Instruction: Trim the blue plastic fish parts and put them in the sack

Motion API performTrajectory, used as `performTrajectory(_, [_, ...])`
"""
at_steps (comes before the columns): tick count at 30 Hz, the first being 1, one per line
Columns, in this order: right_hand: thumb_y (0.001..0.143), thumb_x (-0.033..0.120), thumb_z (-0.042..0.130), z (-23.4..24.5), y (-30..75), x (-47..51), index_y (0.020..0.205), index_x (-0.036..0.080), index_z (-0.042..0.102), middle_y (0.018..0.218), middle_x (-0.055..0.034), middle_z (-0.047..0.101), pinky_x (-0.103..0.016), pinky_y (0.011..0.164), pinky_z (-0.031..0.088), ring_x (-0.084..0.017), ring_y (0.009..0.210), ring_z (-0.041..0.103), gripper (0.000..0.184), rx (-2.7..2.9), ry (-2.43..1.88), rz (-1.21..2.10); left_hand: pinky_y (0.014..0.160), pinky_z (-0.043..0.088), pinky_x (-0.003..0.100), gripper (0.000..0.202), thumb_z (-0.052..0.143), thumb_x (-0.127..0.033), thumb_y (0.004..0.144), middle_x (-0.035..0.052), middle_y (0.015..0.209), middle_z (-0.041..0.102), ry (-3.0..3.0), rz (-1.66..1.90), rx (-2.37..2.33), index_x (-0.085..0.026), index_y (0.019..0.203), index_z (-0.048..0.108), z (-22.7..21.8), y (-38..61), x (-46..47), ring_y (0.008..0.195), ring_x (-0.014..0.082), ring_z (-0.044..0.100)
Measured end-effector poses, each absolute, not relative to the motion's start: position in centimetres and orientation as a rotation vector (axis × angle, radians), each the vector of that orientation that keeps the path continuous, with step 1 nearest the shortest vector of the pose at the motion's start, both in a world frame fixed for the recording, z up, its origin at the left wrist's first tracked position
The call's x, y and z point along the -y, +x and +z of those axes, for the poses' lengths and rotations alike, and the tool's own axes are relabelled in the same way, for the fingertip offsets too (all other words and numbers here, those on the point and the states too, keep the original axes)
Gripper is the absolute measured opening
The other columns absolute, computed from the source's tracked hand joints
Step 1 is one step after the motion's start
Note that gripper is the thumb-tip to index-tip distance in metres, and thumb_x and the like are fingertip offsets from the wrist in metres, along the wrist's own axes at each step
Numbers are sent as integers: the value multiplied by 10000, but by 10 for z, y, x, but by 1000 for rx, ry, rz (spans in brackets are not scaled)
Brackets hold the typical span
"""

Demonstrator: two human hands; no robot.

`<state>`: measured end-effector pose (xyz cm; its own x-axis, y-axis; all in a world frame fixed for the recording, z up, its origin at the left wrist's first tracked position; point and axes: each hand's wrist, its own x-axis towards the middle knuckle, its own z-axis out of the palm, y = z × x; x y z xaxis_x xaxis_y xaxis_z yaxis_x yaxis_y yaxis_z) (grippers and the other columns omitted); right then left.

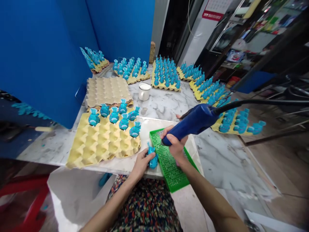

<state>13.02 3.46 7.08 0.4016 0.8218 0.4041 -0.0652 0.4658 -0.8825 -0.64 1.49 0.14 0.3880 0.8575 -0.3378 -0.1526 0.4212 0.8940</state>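
My left hand (pixel 142 162) is closed around a small blue fish figure (pixel 152 157) at the near edge of the marble table, beside a green perforated tray (pixel 169 167). My right hand (pixel 175 144) grips the handle of a dark blue corded hand tool (pixel 195 120), whose tip points down at the green tray. Just to the left lies a yellow egg carton (pixel 96 145) with several blue fish figures (pixel 114 117) standing along its far rows.
A white mug (pixel 144 91) stands mid-table behind an empty beige carton stack (pixel 107 91). Several more cartons of blue fish (pixel 165 74) line the far and right edges. A blue wall panel (pixel 48 48) rises on the left. The tool's black cord (pixel 265 102) runs right.
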Motion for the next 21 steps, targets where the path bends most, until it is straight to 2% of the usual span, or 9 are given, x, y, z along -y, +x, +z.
performTrajectory(3, [724,250,641,76,115,-28,1114,238,516,651,50,613,-305,506,439,-162,517,534,410,1040,-807,777,625,376,244,351,704,-477,680,-15,689,569,934,771,-960,-148,775,627,0,-7,-15,653,135,452])
performTrajectory(5, [725,243,649,77,108,-26,1167,242,495,659,49,614,-300,493,437,-159,516,534,468,1070,-770,802,641,384,250,346,689,-468,688,-8,707,584,946,766,-959,-145,802,638,-1,-7,-16,670,143,463])
performTrajectory(16, [725,322,674,54,100,-27,1142,255,499,675,42,583,-334,525,451,-166,534,529,458,1085,-867,824,608,365,244,304,660,-429,690,-16,662,568,949,770,-939,-152,814,656,-1,-7,-16,632,141,459])
performTrajectory(21, [726,311,653,45,95,-26,1186,318,451,689,59,585,-345,552,469,-172,541,535,502,1083,-876,828,554,320,237,274,659,-416,667,-23,592,521,947,765,-960,-147,708,625,-8,-8,-19,570,120,412])
